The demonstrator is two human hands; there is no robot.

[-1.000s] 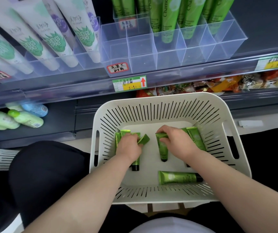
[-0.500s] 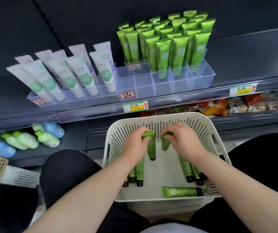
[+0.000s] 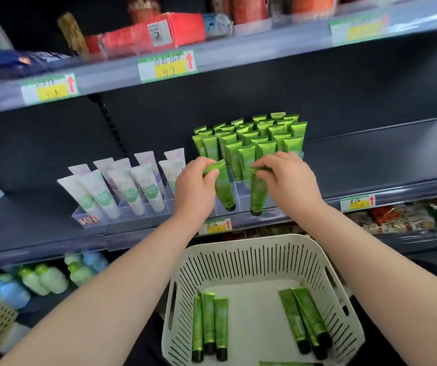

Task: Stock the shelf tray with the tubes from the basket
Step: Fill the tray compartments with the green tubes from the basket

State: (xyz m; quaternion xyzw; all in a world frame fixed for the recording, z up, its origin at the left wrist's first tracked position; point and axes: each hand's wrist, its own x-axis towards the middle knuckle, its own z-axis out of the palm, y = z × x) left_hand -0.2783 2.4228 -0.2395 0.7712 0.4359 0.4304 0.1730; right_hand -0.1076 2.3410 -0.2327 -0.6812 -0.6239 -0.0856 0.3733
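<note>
Glossy tapered tubes [image 3: 224, 187] pinched in hands [image 3: 193, 186]

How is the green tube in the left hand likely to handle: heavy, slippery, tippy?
Probably light: the left hand pinches the green tube by its crimped end, cap hanging down. Likely slick, being glossy. Stocked tubes lean, so it may tip.

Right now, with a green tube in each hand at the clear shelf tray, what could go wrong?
1. The left hand and right hand hold the left tube and right tube only near their top ends; either could slip and fall.
2. The right tube's cap hangs at the front wall of the tray and may catch there.
3. The standing tubes close behind both hands could get knocked over.
</note>
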